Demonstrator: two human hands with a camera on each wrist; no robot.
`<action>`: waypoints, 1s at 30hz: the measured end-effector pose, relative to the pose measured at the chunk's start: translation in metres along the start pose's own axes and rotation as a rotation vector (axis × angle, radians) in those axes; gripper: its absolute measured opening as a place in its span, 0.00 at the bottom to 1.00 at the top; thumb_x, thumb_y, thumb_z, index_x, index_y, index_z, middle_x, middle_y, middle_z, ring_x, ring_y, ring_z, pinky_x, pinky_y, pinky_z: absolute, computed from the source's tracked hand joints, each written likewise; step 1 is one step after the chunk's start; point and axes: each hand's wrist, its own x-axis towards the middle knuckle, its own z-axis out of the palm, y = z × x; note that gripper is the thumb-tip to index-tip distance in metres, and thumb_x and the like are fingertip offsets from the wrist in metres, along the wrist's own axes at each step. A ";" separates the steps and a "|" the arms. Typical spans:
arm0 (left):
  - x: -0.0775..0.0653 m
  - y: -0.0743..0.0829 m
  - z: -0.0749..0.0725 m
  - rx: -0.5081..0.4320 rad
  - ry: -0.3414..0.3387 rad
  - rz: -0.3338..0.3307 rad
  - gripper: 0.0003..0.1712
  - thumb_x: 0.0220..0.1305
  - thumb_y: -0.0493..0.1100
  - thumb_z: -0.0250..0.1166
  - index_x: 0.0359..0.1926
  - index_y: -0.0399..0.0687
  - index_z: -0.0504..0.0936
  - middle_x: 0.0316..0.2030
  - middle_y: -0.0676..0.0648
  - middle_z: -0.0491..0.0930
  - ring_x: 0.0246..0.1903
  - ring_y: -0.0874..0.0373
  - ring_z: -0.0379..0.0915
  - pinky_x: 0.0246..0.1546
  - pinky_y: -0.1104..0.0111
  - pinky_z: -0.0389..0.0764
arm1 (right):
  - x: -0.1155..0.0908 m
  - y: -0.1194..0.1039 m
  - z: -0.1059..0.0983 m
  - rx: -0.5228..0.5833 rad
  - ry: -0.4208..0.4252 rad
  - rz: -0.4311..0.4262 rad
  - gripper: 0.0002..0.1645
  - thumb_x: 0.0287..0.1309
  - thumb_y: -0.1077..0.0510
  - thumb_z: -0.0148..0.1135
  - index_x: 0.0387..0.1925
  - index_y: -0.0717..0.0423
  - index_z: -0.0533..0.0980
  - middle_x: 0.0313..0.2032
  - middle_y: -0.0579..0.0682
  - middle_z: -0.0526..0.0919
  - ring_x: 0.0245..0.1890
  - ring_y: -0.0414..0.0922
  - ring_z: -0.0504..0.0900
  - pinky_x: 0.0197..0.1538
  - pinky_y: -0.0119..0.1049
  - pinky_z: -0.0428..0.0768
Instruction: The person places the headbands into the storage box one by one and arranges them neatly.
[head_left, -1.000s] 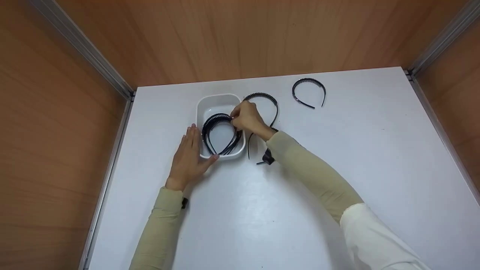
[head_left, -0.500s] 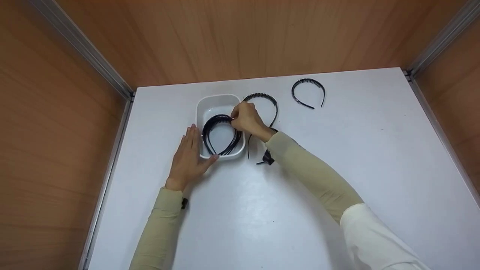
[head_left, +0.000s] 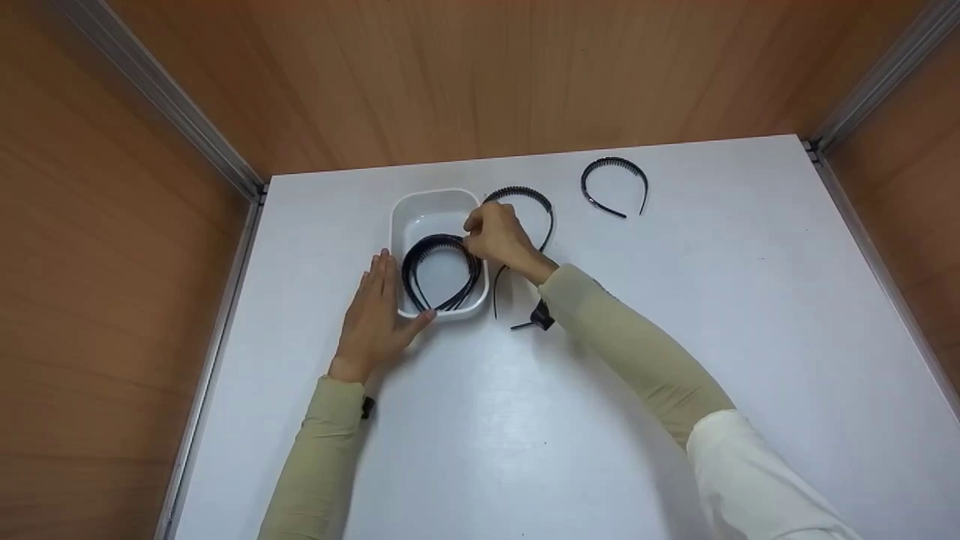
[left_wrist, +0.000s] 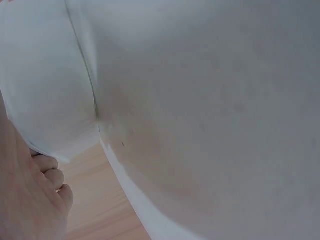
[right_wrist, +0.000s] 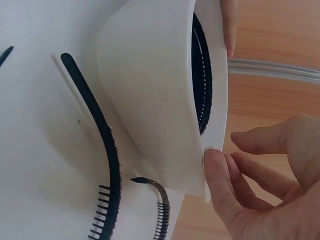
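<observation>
A white plastic container [head_left: 393, 225] on the table holds several black toothed headbands [head_left: 429, 245], nested together toward its near end. My left hand [head_left: 370, 324] lies with straight fingers along the container's left wall, thumb at the near rim. Over the right rim is my right hand [head_left: 501, 236]. In the right wrist view, its thumb and fingers are apart with nothing between them, and a fingertip touches the rim. Just right of the container lies another headband [head_left: 520, 190], partly hidden by the right hand and wrist.
A separate headband [head_left: 613, 161] lies farther right near the table's back edge. The tip of one more headband [head_left: 520, 326] shows beneath the right forearm. Wooden panels [head_left: 480, 82] stand behind and on both sides of the white table [head_left: 480, 450].
The top headband in the container has settled lower onto the stack, and my right hand has let go of it. My left hand stays against the container.
</observation>
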 end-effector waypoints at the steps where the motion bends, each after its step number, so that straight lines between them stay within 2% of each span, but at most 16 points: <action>1: 0.000 0.000 0.000 -0.001 0.001 0.004 0.69 0.69 0.78 0.59 0.84 0.31 0.42 0.85 0.34 0.41 0.86 0.42 0.37 0.87 0.52 0.45 | -0.001 0.001 -0.001 0.000 0.004 -0.004 0.16 0.60 0.65 0.68 0.48 0.68 0.88 0.44 0.60 0.91 0.42 0.49 0.86 0.47 0.41 0.87; 12: 0.002 -0.001 0.001 0.000 0.001 0.012 0.70 0.68 0.78 0.60 0.84 0.31 0.42 0.85 0.33 0.42 0.86 0.41 0.37 0.86 0.50 0.46 | -0.013 0.008 -0.024 -0.002 0.051 -0.039 0.14 0.63 0.64 0.68 0.47 0.67 0.89 0.42 0.59 0.91 0.44 0.51 0.89 0.48 0.42 0.88; 19: 0.001 -0.003 -0.001 0.009 -0.026 -0.025 0.71 0.67 0.79 0.60 0.85 0.34 0.40 0.86 0.35 0.39 0.86 0.42 0.35 0.87 0.52 0.44 | -0.023 0.013 -0.037 0.008 0.049 -0.036 0.14 0.63 0.64 0.67 0.47 0.66 0.88 0.41 0.59 0.91 0.43 0.50 0.89 0.46 0.41 0.87; 30: 0.000 -0.005 -0.004 0.039 -0.050 -0.049 0.71 0.68 0.81 0.57 0.85 0.33 0.38 0.86 0.36 0.37 0.86 0.42 0.34 0.87 0.53 0.43 | -0.042 0.033 -0.056 0.030 0.073 -0.018 0.12 0.65 0.62 0.68 0.46 0.65 0.88 0.39 0.57 0.90 0.41 0.50 0.90 0.41 0.39 0.86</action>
